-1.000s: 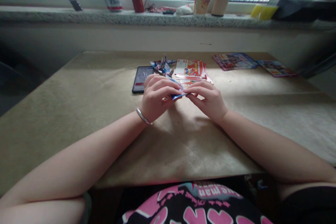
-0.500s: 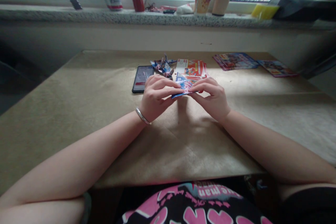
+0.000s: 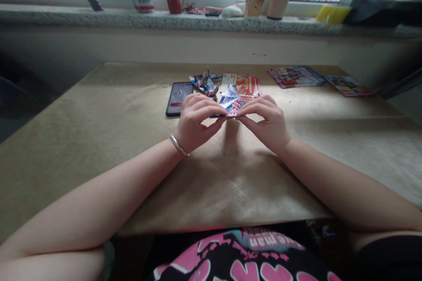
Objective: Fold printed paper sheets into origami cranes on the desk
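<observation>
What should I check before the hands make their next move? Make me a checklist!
1. Left hand has a grip: ok, its fingers and thumb pinch the blue paper.
2. Right hand has a grip: ok, it pinches the same paper near the other end.
3. Paper's bottom edge creased sharply: cannot tell, the fingers hide part of it.
4. Phone lying flat: ok, it rests on the table, partly hidden by the left hand.
5. Red cards stacked neatly: not ok, their edges don't line up.
</observation>
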Tool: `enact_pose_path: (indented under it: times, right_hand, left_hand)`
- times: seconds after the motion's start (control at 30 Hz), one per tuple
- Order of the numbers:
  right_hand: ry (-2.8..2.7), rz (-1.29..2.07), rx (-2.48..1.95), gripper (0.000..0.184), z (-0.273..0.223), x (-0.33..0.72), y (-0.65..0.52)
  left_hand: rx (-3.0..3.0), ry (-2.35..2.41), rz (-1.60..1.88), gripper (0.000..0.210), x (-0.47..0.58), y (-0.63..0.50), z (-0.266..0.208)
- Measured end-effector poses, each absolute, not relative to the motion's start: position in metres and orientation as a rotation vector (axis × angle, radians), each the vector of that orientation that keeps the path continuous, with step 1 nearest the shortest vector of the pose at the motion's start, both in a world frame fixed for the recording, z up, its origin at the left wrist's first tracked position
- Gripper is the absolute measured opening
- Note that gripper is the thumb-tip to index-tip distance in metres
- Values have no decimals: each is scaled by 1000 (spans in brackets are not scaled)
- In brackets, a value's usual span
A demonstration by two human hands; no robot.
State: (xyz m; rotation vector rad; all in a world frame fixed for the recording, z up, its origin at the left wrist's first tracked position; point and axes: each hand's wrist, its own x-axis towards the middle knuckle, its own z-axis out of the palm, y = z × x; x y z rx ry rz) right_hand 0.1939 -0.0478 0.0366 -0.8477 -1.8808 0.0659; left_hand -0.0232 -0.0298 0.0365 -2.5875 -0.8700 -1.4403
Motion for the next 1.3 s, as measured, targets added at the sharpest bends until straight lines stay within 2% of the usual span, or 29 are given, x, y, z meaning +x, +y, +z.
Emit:
enact_pose_path:
  times: [0.17, 0.4, 0.67, 0.97, 1.3]
  right_hand:
    - [-1928, 27, -828, 5, 40, 190, -52]
    - [-1902, 42, -862, 1, 40, 188, -52]
    - [-1968, 35, -797, 5, 42, 184, -53]
    - [-1978, 18, -733, 6, 40, 181, -53]
    - [-1961, 24, -823, 6, 37, 181, -51]
  left_hand:
    - [-2522, -930, -1301, 15, -23, -31, 37]
    - [-2515, -1003, -1312, 20, -22, -30, 34]
    - [-2503, -798, -1345, 13, -20, -30, 30]
    - [-2506, -819, -1309, 12, -17, -32, 30]
    - [-2497, -862, -1293, 22, -17, -32, 30]
